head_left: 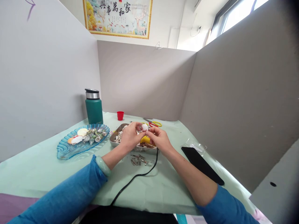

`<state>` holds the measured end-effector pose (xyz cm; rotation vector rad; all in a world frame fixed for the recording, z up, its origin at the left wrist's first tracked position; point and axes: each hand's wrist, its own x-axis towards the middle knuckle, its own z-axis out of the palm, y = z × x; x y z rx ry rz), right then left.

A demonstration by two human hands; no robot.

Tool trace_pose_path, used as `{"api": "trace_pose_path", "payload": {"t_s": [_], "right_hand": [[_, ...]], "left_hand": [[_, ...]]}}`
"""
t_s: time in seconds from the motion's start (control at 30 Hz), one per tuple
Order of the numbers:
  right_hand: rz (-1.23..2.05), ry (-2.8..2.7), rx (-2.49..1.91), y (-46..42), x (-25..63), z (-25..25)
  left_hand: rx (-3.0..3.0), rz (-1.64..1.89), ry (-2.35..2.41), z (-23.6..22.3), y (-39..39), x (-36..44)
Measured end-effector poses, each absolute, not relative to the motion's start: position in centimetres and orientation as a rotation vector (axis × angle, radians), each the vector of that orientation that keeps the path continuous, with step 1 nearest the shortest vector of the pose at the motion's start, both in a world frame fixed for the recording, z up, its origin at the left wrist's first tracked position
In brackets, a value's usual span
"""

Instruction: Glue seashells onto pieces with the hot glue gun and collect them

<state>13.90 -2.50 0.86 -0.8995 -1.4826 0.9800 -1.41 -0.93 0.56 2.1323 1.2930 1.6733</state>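
Between the fingertips of both hands is a small white seashell (144,127) with a reddish edge. My left hand (130,136) pinches it from the left, and my right hand (161,140) closes on it from the right. Beneath them lies a metal tray (114,144) filled with small pale shells (119,135) and brown ones. A yellow corded tool (145,139), perhaps a glue gun, rests at the tray's right part, half hidden by my right hand. Its black cord (135,176) runs toward the table's near edge. Several small clips (139,160) are scattered just in front of the tray.
At left, a blue scalloped dish (63,153) bears shells, with a green bottle (94,109) behind it. A red cup (120,116) and scissors (155,123) sit farther back. To the right lie a black strip (202,165) and clear plastic packaging (196,145). Grey partitions (144,81) enclose the table.
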Motion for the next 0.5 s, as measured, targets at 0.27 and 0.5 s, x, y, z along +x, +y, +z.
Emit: {"api": "trace_pose_path", "payload": {"t_s": [0.27, 0.5], "right_hand": [[1.051, -1.397, -0.876, -2.54, 13.63, 0.55], [0.972, -1.439, -0.837, -2.01, 14.39, 0.78]], "left_hand": [[2.201, 1.610, 1.356, 0.42, -0.98, -1.39], [1.846, 1.724, 1.156, 1.27, -0.82, -1.63]]}}
